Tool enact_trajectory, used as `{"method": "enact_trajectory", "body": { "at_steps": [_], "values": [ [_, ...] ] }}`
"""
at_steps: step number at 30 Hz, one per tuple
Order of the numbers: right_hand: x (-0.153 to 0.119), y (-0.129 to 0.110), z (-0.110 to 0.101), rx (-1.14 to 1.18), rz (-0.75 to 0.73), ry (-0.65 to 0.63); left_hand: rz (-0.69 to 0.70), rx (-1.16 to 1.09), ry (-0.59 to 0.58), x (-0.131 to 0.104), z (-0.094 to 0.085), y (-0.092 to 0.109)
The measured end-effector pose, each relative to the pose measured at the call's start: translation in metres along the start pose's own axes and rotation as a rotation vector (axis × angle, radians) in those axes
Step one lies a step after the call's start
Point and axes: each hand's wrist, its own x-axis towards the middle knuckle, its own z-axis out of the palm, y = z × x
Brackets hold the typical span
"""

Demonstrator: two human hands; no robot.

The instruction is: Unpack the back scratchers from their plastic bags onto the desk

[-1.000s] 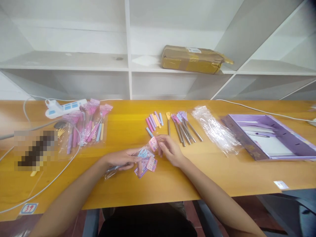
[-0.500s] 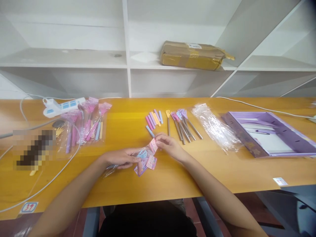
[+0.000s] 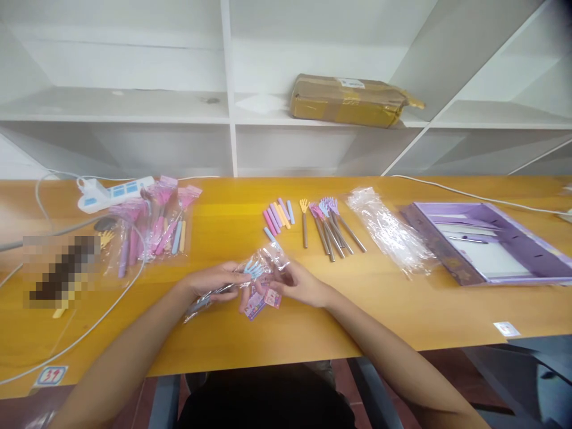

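My left hand (image 3: 218,283) is closed on a clear plastic bag (image 3: 274,255) with a blue claw-headed stick (image 3: 254,269) inside. My right hand (image 3: 301,285) grips the bag's upper right end. Small printed cards (image 3: 272,298) in pink and purple show below the fingers. Beyond the hands lie several coloured handle tubes (image 3: 277,215), with one blue tube (image 3: 270,235) nearest the bag. To their right are a yellow claw stick (image 3: 304,221) and a cluster of metal sticks with coloured claws (image 3: 333,229).
Clear plastic bags (image 3: 388,232) lie right of the sticks, beside a purple box (image 3: 460,277). Filled bags (image 3: 156,223), a power strip (image 3: 116,192) and white cables are on the left. A taped carton (image 3: 348,101) rests on the shelf behind.
My right hand has shifted slightly down and right, from a pink card to the bag's end. The bag's clear end now stands raised between the hands, and the upper card is no longer distinct.
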Motion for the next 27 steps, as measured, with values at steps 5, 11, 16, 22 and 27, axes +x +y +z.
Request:
{"method": "enact_trajectory", "body": {
  "at_steps": [5, 11, 16, 22, 27],
  "values": [
    [-0.002, -0.003, 0.007, 0.191, 0.037, 0.091, -0.133, 0.063, -0.202, 0.011, 0.006, -0.006],
    [-0.004, -0.009, -0.014, 0.134, -0.011, 0.68, -0.17, 0.08, -0.292, 0.009, -0.006, -0.007],
    [-0.002, -0.008, -0.032, 0.247, -0.008, 0.809, -0.177, 0.125, -0.213, 0.007, -0.011, -0.011],
    [0.008, -0.001, -0.031, 0.386, -0.036, 0.567, -0.107, 0.007, -0.163, 0.008, -0.009, -0.018],
    [0.003, -0.02, -0.044, 0.32, -0.111, 0.664, 0.013, -0.018, -0.052, 0.011, -0.008, -0.02]
  ]
}}
